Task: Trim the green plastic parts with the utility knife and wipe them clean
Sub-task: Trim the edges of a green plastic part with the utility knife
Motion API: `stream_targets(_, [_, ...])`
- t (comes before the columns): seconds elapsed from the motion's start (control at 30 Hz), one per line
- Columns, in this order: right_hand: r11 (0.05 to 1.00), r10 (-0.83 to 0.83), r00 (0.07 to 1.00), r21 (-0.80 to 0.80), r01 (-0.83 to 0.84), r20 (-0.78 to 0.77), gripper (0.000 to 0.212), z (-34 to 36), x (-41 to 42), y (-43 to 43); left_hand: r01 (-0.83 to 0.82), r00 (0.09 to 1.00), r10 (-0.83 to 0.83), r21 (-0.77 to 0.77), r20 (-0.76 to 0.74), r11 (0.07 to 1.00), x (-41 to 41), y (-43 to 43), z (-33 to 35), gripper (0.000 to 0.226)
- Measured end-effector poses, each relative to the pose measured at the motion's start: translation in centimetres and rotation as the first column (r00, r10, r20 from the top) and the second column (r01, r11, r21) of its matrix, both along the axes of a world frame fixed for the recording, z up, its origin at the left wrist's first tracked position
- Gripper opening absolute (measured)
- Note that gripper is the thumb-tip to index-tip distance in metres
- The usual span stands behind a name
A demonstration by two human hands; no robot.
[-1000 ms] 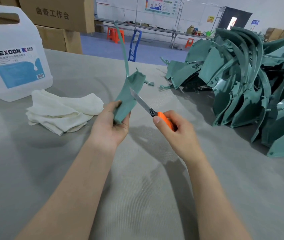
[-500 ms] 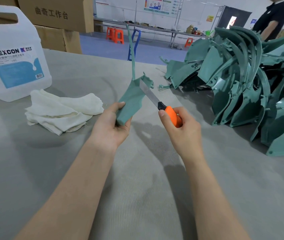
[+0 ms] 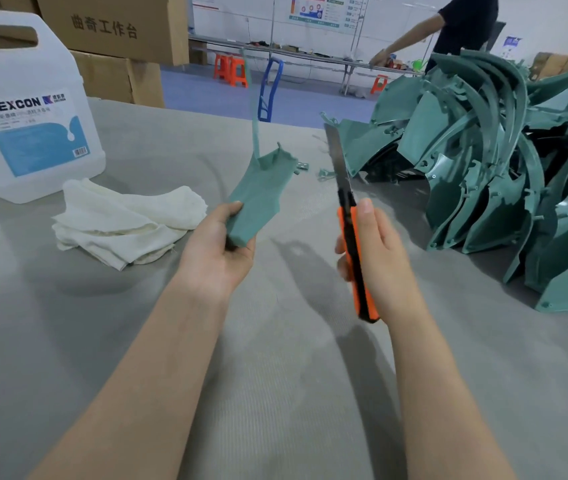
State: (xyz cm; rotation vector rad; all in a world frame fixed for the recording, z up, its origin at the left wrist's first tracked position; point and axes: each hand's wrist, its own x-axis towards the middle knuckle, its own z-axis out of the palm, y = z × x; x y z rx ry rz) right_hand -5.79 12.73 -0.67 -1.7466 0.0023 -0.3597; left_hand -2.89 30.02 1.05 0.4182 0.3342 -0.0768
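Plastic, matte and teal-green, fills our left hand (image 3: 216,251): we hold the green part (image 3: 258,195) above the middle of the desk (image 3: 275,393), thumb on its near face and fingers curled behind its lower end. The part is a flat, flared panel with a ragged upper edge, and a thin strip rises straight up from it. Our right hand (image 3: 379,251) is wrapped round the orange and black handle of the utility knife (image 3: 347,216), thumb laid along the side. Its long steel blade (image 3: 338,157) stands nearly upright, just beside the part and not touching it. The desk has a grey, finely ribbed, felt-like cover. Along its right edge lies a tangled pile of green parts (image 3: 483,168), curved, ribbed shells and arcs. Toward the far left corner stands a translucent white jug (image 3: 29,109) with a blue label, and a crumpled white cloth (image 3: 126,223) lies just in front of it.
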Motion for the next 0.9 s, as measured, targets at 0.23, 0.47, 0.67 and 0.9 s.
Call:
stream_targets(0.23, [0.976,0.212,0.964,0.076,-0.202,-0.163,0.062,0.3,-0.6,1.0,-0.028,0.999,0.031,-0.098,0.031,0.995,-0.2,0.6,0.4,0.008])
stream_targets(0.47, [0.957,0.291,0.952,0.029,-0.290,-0.090,0.049,0.0,-0.8,2.1,0.058,0.997,-0.051,-0.140,0.054,0.988,-0.9,0.0,0.7,0.015])
stream_targets(0.67, [0.956,0.294,0.955,-0.005,-0.294,-0.033,0.044,-0.4,-0.7,3.2,0.094,0.994,-0.087,-0.125,0.063,0.988,-1.0,-0.8,0.6,0.008])
stream_targets(0.9, [0.955,0.295,0.955,-0.021,-0.295,-0.021,0.044,-0.4,-0.9,3.5,0.101,0.994,-0.092,-0.152,0.065,0.983,-1.3,-1.1,0.6,0.012])
